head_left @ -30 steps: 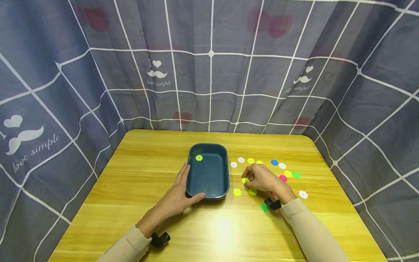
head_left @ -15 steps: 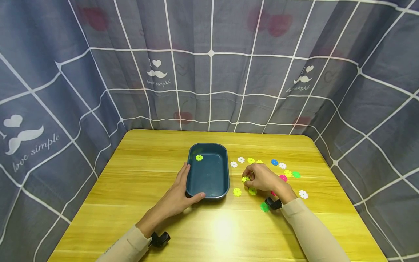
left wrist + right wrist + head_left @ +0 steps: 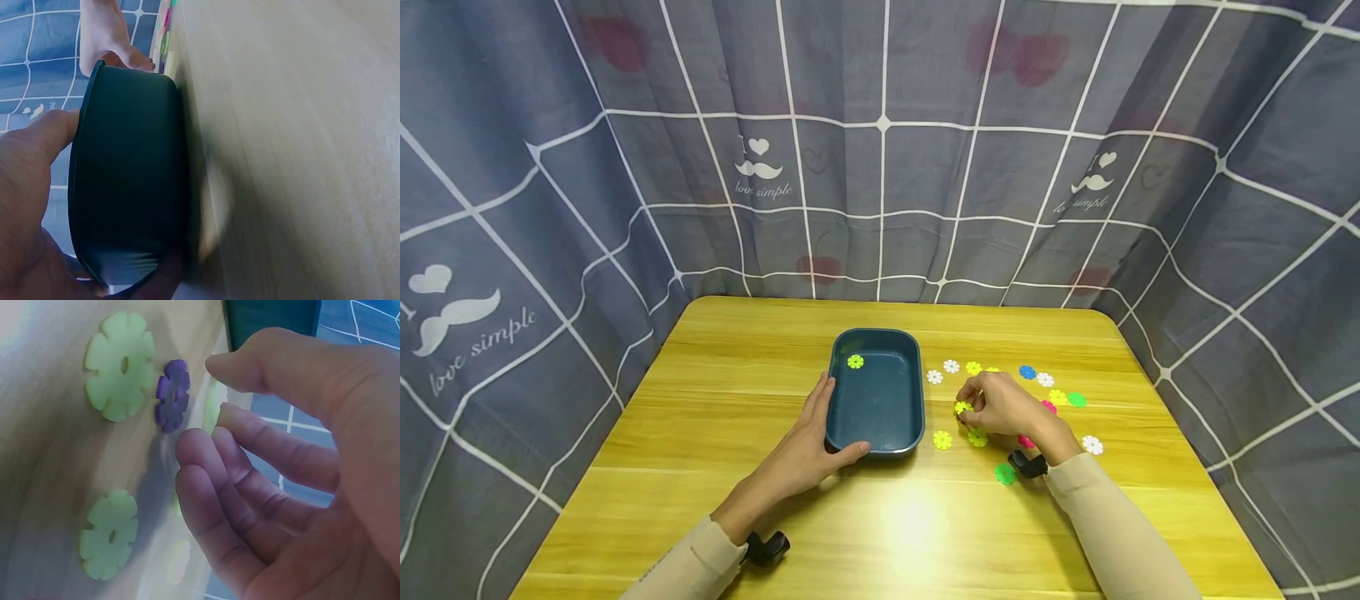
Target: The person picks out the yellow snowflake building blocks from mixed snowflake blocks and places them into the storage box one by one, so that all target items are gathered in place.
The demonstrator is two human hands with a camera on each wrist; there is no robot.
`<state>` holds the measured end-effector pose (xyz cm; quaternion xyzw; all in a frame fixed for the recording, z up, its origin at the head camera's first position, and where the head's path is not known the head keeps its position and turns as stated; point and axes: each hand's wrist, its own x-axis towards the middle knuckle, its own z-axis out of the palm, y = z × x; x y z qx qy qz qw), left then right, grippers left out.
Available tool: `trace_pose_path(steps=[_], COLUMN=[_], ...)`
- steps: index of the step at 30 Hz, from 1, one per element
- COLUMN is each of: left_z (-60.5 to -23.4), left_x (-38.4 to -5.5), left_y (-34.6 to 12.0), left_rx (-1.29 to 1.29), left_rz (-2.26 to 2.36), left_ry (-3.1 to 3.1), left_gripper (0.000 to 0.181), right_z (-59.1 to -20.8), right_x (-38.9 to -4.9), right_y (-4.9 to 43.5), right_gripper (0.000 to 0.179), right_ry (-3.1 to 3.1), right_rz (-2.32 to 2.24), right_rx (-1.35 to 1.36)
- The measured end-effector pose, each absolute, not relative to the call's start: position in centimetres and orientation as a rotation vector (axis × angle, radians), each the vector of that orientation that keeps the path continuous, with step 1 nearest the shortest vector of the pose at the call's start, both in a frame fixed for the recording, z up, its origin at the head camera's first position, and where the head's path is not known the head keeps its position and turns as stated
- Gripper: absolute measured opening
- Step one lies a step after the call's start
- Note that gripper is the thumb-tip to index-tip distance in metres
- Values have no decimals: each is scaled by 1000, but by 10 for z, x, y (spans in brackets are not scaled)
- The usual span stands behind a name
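A: Where's the tray [image 3: 880,408] rel. to the R hand [image 3: 1000,404]?
B: Left of it, near, not touching. Long axis runs away from the person, so its right long side faces that hand.
A: R hand holding anything?
B: Yep, narrow pinch: thumb + fingertips on a yellow disc [image 3: 962,408]. Disc sits at the tips, on the tray side of the hand. Low over the counter [image 3: 760,350], exact gap = can't tell.
A: And the L hand [image 3: 808,446]?
B: Gripping the tray. Fingers along left side, thumb at the near rim. So L is nearer the tray, R has the disc.
A: What's the disc look like?
B: Thin, flat, yellow-green, notched edge like petals. Mostly edge-on from the R wrist, centre hidden.
A: Others close by?
B: Purple disc [image 3: 172,397] just by the fingertips, plus two loose yellows on the person's side, one [image 3: 942,440] nearer the tray, the other [image 3: 977,437] by the thumb. Those show a centre hole, approx same shape.
A: Anything in the tray?
B: One yellow piece [image 3: 855,362], far end, left side, lying flat AFAICT.
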<state>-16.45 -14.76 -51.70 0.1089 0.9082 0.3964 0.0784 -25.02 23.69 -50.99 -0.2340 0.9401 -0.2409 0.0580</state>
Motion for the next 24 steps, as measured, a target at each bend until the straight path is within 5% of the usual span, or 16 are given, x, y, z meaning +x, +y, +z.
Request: trace_pose_path(steps=[24], left_z=[-519], left_x=[-166], left_y=[-146], left_rx=[345], left_rz=[1201], left_ry=[2731], left_gripper=[129], right_z=[-482], right_x=[-252], right_y=[223], right_gripper=[21], right_ry=[2853], right_rz=[-789], right_rx=[-731])
